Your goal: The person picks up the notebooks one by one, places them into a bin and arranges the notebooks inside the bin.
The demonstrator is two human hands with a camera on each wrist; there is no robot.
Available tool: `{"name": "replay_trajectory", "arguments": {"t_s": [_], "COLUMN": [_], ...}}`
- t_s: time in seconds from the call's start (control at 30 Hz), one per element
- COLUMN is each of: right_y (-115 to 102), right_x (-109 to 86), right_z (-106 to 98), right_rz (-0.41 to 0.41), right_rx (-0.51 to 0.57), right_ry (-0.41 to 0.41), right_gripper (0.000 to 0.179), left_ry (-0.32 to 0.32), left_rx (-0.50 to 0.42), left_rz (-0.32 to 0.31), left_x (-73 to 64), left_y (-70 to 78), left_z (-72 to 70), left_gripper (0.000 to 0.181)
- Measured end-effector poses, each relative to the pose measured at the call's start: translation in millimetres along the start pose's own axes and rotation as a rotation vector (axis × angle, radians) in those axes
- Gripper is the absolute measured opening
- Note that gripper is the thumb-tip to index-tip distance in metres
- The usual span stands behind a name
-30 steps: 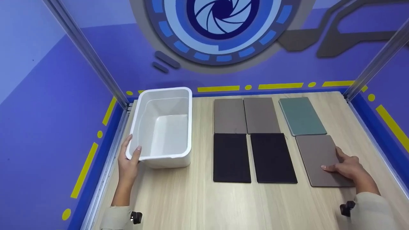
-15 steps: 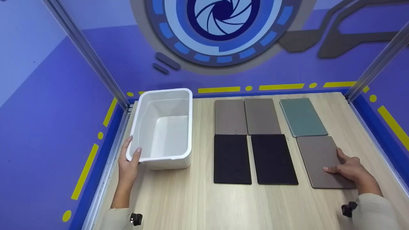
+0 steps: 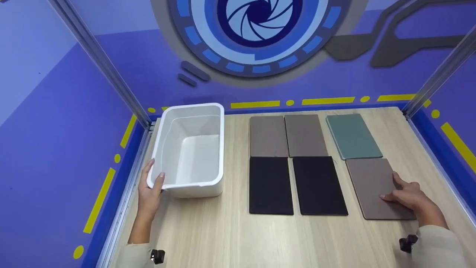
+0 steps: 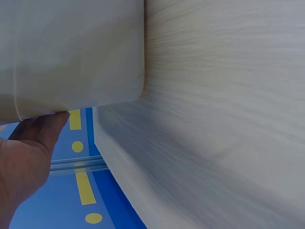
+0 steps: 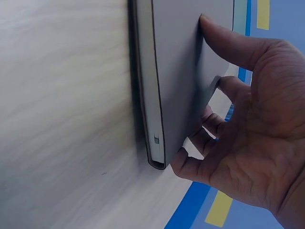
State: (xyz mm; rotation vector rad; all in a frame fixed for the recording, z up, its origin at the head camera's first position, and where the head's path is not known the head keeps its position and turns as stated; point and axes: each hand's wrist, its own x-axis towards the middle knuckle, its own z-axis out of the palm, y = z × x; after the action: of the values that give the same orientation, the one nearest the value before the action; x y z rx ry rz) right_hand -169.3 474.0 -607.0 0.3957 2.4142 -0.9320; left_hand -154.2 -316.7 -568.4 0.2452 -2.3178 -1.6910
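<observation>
My left hand (image 3: 149, 191) grips the near left corner of a white plastic bin (image 3: 222, 149), thumb over the rim and fingers along the outer side. In the left wrist view, its fingertips (image 4: 57, 121) touch the bin's wall (image 4: 81, 57). My right hand (image 3: 411, 197) holds a grey-brown notebook (image 3: 370, 182) by its right edge. The thumb lies on the cover, while the other fingers bend around the spine side, as the right wrist view shows. White page edges (image 5: 150, 86) show at the notebook's near end, close over the table.
A green notebook (image 3: 353, 136) lies behind the held one. Left of these are two grey-brown notebooks (image 3: 268, 136) at the back and two black notebooks (image 3: 270, 186) in front. Blue printed walls (image 3: 260, 91) enclose the wooden table (image 3: 275, 242) on three sides.
My right hand has shifted very slightly to the right against the notebook. My left hand and the bin keep their places.
</observation>
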Motion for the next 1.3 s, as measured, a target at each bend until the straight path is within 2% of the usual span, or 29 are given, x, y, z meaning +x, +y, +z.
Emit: {"name": "replay_trajectory", "arguments": {"t_s": [0.13, 0.4, 0.6, 1.17, 1.3], "right_y": [0.0, 0.9, 1.3, 6.7, 7.6], "right_x": [-1.7, 0.5, 1.0, -0.4, 1.0], "right_z": [1.2, 5.3, 4.2, 0.8, 1.0], "right_rz": [-0.004, -0.003, -0.013, -0.021, -0.04], "right_rx": [-0.013, -0.015, -0.028, 0.019, 0.029], "right_ry": [0.027, 0.06, 0.052, 0.009, 0.024], "right_gripper": [0.115, 0.115, 0.117, 0.117, 0.118], "left_ry": [-0.002, 0.002, 0.001, -0.01, -0.006], "left_rx": [0.007, 0.009, 0.028, 0.01, 0.006], "left_rz": [-0.022, -0.013, -0.042, -0.021, -0.019], "left_x": [-1.7, -0.1, -1.7, -0.2, -0.3], "left_y": [-0.8, 2.1, 1.0, 1.0, 1.7], "left_z": [-0.4, -1.9, -1.9, 1.1, 0.6], "left_gripper": [0.061, 0.061, 0.061, 0.062, 0.062]}}
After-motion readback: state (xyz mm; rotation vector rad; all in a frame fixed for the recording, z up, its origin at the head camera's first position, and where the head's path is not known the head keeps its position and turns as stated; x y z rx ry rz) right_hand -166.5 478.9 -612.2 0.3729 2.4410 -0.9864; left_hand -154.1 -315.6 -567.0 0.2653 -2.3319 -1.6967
